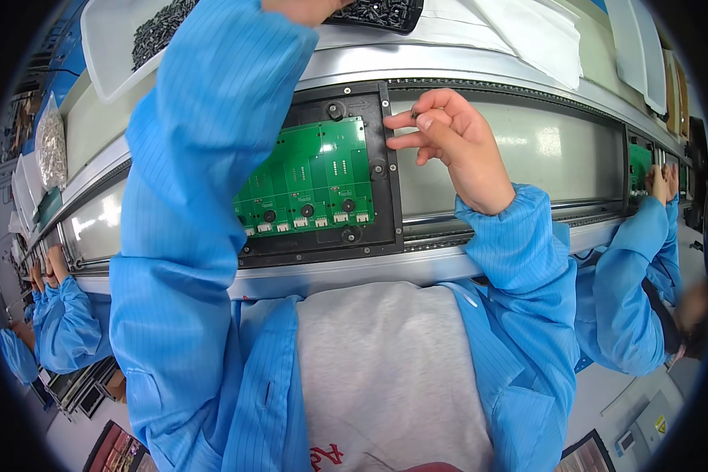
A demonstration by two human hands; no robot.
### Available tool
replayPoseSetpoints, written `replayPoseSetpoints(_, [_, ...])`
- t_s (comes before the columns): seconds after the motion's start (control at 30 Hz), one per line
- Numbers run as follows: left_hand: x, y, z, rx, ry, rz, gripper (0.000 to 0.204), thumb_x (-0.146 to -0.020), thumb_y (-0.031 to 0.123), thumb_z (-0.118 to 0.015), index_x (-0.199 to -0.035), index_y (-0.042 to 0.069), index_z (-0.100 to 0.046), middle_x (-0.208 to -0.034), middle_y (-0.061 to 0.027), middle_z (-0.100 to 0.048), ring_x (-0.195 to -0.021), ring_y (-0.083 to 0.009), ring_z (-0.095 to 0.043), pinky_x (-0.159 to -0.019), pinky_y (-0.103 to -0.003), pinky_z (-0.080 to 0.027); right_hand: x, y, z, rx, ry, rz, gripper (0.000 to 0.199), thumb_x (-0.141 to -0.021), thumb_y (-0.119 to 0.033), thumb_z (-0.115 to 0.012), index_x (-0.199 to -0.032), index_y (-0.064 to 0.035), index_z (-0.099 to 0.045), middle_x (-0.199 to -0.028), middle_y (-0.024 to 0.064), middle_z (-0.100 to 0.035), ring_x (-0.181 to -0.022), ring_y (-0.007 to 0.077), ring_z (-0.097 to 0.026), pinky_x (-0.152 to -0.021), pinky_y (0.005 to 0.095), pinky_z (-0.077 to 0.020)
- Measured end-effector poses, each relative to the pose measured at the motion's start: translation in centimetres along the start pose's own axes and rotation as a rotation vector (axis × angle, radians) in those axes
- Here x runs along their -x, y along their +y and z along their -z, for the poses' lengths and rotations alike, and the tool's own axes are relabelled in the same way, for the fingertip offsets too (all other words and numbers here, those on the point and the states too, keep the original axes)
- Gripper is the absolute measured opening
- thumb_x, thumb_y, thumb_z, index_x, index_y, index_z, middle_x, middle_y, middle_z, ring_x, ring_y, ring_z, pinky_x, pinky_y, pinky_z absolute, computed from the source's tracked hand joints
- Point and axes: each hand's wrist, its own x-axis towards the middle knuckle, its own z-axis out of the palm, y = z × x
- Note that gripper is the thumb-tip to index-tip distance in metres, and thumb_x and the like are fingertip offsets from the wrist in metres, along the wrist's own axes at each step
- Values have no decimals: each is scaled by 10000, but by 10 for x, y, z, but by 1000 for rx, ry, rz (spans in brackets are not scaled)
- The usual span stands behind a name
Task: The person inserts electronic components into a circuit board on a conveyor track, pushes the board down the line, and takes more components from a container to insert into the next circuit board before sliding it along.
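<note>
A green circuit board (311, 177) lies in a black carrier frame (389, 197) on the conveyor in front of me. My right hand (456, 145) hovers at the carrier's upper right edge, with thumb and fingers pinched on a small dark part (415, 115). My left arm in a blue sleeve reaches up across the board's left side. Only the base of my left hand (303, 8) shows at the top edge, beside a black tray of small black parts (381, 14). Its fingers are out of view.
A white tray (102, 55) with several small black parts sits at the upper left, and a clear bag of parts (51, 145) hangs further left. White sheets (535, 31) lie at the upper right. Co-workers' hands work on the line at far left (55, 263) and far right (659, 182).
</note>
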Motion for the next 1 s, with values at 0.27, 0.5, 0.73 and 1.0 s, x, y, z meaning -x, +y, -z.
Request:
replayPoseSetpoints(0.27, [165, -56, -22, -363, 3, 234, 238, -981, 215, -427, -972, 40, -588, -642, 4, -444, -557, -66, -364, -492, -203, -287, 17, -3, -17, 80, 21, 182, 138, -867, 16, -555, -998, -15, -586, -988, 124, -646, -774, 147, -592, -671, 198, -448])
replayPoseSetpoints(0.5, [232, -109, -16, -290, 156, 250, 183, -976, 158, -433, -993, 18, -550, -653, -2, -451, -557, -74, -339, -494, -195, -264, 37, -3, -61, 338, -197, 275, 125, -806, 40, -621, -914, -19, -644, -960, 87, -573, -745, 134, -511, -678, 214, -426])
replayPoseSetpoints(0.73, [240, -123, -3, -62, 114, 147, 95, -949, 84, -504, -981, 27, -572, -707, 10, -483, -580, -53, -358, -509, -169, -285, 50, 9, -80, 562, -141, 352, 131, -756, 36, -674, -867, -33, -672, -973, 87, -542, -766, 145, -504, -668, 227, -419])
replayPoseSetpoints(1.0, [238, -130, 7, -176, 54, 150, 70, -942, 57, -521, -976, 28, -576, -711, 10, -491, -588, -45, -368, -499, -166, -282, 60, 11, -82, 768, -69, 341, 155, -704, 2, -710, -847, -47, -676, -931, 80, -553, -780, 172, -516, -689, 253, -420])
